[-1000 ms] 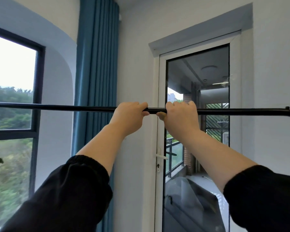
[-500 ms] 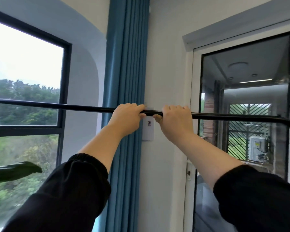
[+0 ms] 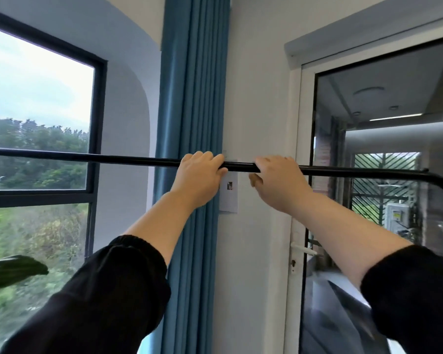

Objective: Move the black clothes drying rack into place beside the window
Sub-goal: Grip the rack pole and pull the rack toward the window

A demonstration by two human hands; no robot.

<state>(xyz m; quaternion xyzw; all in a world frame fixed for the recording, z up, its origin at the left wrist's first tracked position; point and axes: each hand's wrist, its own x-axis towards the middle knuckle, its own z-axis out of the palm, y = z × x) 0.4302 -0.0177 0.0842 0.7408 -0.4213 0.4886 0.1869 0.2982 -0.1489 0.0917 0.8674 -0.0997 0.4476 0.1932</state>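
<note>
The black clothes drying rack point(image 3: 113, 158) was held aloft by its top bar, which ran level across the view at about head height. The bar's left stretch crossed in front of the window point(image 3: 36, 123); its right end curved downward in front of the glass door point(image 3: 381, 175). The rack's legs and lower frame were out of view, so whether it stood on the floor could not be told.

The left hand point(image 3: 197, 178) was closed over the bar from above, fingers curled over the top and the thumb tucked beneath. The right hand point(image 3: 279, 182) lay just beside it, fingers hooked over the bar, thumb hanging slightly clear below, a looser hold. The two hands were near together at the bar's midpoint, apparently to keep the long frame balanced and stop either end dipping while it was carried.

The hands sat in front of the blue curtain point(image 3: 195, 98) and a white wall switch point(image 3: 229, 192), on the wall strip between window and door. The rack was therefore judged near its intended spot, with part already spanning the window. A green leaf point(image 3: 13, 272) intruded at lower left and could snag the frame.
</note>
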